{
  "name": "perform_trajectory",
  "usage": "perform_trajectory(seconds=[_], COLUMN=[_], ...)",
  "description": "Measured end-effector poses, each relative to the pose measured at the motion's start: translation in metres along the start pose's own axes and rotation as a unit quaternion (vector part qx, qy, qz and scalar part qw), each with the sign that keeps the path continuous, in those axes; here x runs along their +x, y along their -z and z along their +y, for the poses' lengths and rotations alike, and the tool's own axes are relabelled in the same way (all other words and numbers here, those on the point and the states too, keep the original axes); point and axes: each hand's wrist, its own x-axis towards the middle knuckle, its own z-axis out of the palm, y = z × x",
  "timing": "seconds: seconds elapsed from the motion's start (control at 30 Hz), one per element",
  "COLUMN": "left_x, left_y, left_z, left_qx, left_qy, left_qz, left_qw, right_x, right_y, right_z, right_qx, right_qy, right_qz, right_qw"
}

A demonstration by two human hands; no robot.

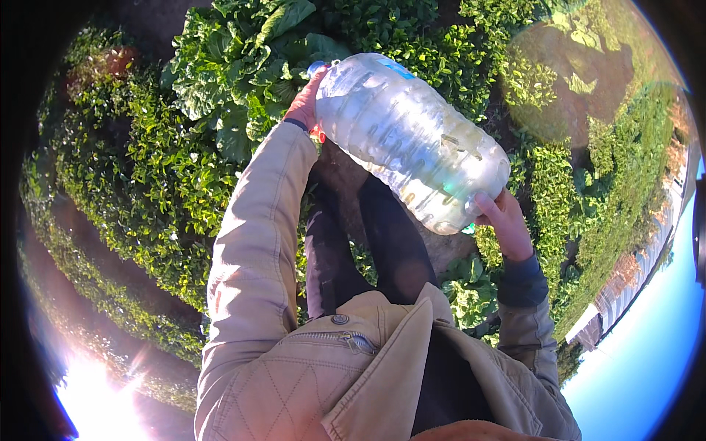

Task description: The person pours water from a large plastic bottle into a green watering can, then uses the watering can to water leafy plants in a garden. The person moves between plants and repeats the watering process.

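Note:
A large clear plastic water bottle (408, 138) with ribbed sides is held aslant in front of my legs, its neck end up and to the left. My left hand (305, 105) grips it at the neck end, beside a blue cap (316, 67). The bottle hides most of those fingers. Around the lower right corner of the base, my right hand (508, 221) has its thumb on the near side. Small dark bits show on the bottle wall, and a scrap of blue label (396, 68) lies along its upper edge. Near my left wrist is a small red thing (317, 134).
Rows of leafy green bushes (160, 154) run on both sides. Large cabbage-like plants (220, 66) grow ahead on the left, with another leafy plant (469, 295) by my right leg. Bare soil (350, 176) lies between my feet. A long pale-roofed structure (623, 297) stands far right.

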Motion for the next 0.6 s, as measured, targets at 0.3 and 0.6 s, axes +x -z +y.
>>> perform_trajectory(seconds=[0.3,0.6], left_x=[-0.004,-0.03], left_y=[0.002,0.019], left_z=[0.015,0.009], left_qx=[-0.045,-0.044], left_qy=[-0.015,-0.029], left_qz=[-0.039,0.009], left_qw=[0.998,0.999], right_x=[0.018,0.001], right_y=[0.001,-0.015], right_z=[-0.034,-0.027], right_qx=[-0.034,-0.058], right_qy=[0.074,0.05], right_qz=[-0.019,-0.026], right_qw=[0.996,0.997])
